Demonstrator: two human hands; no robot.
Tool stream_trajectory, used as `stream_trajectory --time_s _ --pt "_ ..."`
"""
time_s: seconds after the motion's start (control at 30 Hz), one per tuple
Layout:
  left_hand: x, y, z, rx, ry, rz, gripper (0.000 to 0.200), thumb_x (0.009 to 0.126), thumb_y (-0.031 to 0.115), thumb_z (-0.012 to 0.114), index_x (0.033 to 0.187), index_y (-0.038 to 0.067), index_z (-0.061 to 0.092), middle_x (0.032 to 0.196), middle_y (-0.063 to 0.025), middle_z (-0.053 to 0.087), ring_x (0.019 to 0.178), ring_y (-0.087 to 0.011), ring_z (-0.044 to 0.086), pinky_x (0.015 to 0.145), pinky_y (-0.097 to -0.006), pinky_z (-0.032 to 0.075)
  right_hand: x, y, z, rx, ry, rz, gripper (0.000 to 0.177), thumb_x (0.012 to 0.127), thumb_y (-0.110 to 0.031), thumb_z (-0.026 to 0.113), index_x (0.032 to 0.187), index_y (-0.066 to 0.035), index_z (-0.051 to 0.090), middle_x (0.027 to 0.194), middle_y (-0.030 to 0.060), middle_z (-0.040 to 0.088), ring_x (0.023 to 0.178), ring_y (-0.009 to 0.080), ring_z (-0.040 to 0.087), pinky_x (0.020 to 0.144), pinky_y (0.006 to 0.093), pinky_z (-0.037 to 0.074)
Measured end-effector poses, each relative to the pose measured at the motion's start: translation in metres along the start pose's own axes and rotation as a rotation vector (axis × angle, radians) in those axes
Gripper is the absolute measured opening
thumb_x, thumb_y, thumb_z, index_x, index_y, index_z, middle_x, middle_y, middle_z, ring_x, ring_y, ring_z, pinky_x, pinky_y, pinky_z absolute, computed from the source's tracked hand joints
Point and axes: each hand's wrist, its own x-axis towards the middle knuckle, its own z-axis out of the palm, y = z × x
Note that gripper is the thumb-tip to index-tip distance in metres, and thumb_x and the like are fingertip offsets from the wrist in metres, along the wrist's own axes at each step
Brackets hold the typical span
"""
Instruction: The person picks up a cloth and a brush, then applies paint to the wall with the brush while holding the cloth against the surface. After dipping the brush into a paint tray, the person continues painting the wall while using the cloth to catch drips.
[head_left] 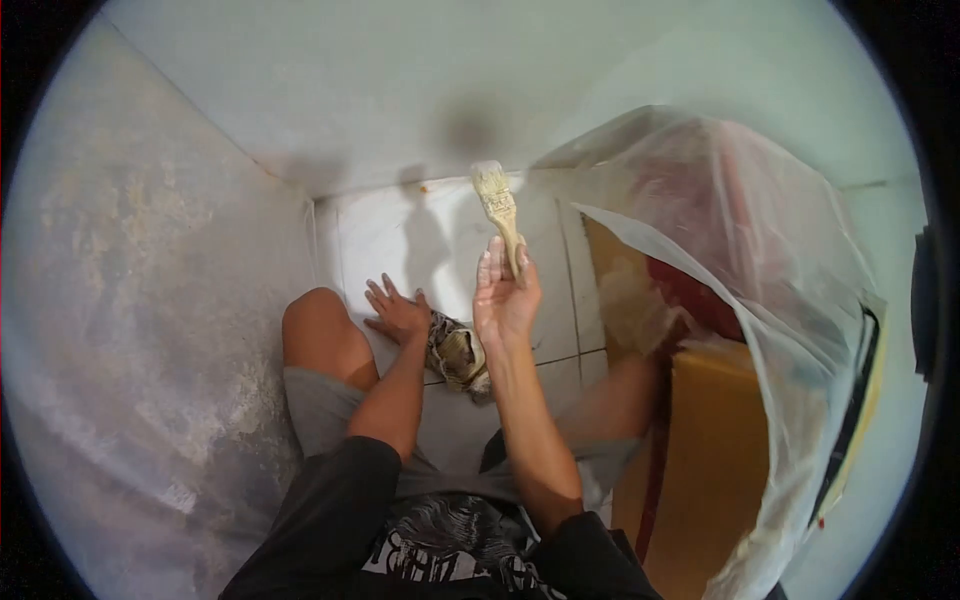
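Observation:
A paintbrush [496, 200] with a pale wooden handle and paint-crusted, whitish bristles points up toward the wall. Its handle lies between the thumb and palm of my right hand [508, 300], whose palm faces up with the other fingers extended. My left hand [402, 312] has its fingers spread, low over the white floor tiles [375, 240] beside my bent knee. Between my two hands, on the floor, sits a crumpled, paint-smeared bundle [460, 358] with a hollow-looking middle; my left wrist is right at its edge.
A pale wall [390, 90] rises ahead, and a rough, patchy grey wall [150, 320] stands close on the left. To the right, translucent plastic sheeting [690, 180] drapes over a brown cardboard box [715, 450] and reddish things, close to my right leg.

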Motion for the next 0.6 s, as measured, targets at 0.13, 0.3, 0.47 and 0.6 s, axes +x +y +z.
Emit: stream_trajectory --time_s 0.13,0.3,0.47,0.6 --pt "-0.008 -0.011 0.025 0.061 0.184 0.136 0.075 0.083 0.048 0.049 0.143 0.015 0.019 0.149 -0.0128 0.009 0.137 -0.0302 0.008 0.103 -0.0619 0.01 0.076 0.071 -0.072 -0.043 0.008 0.067 0.049 0.09 -0.021 0.054 0.132 -0.005 0.034 0.12 0.0071 0.05 0.109 0.017 0.051 0.087 0.0285 0.046" --pt "-0.005 -0.008 0.033 0.018 0.232 0.126 0.074 0.083 0.048 0.049 0.143 0.017 0.019 0.148 -0.0126 0.012 0.137 -0.0313 0.008 0.103 -0.0618 0.004 0.11 0.104 -0.118 0.079 0.066 0.176 0.045 0.088 -0.023 0.056 0.127 -0.004 0.043 0.108 0.0075 0.058 0.095 0.0135 0.056 0.074 0.0241 0.048" --pt "-0.004 -0.007 0.03 0.006 0.234 0.111 0.073 0.081 0.044 0.05 0.142 0.016 0.022 0.148 -0.0123 0.014 0.137 -0.0315 0.011 0.103 -0.0609 0.003 0.117 0.127 -0.129 -0.085 0.057 0.179 0.044 0.09 -0.015 0.052 0.13 -0.002 0.039 0.111 0.0075 0.056 0.093 0.0132 0.057 0.073 0.0243 0.05" --pt "-0.003 -0.004 0.028 -0.012 0.223 0.112 0.073 0.081 0.044 0.05 0.142 0.017 0.022 0.148 -0.0126 0.014 0.136 -0.0319 0.011 0.103 -0.0611 0.003 0.115 0.124 -0.111 -0.147 0.024 0.222 0.046 0.092 -0.008 0.048 0.134 -0.001 0.032 0.114 0.0092 0.055 0.091 0.0143 0.058 0.076 0.0262 0.052"
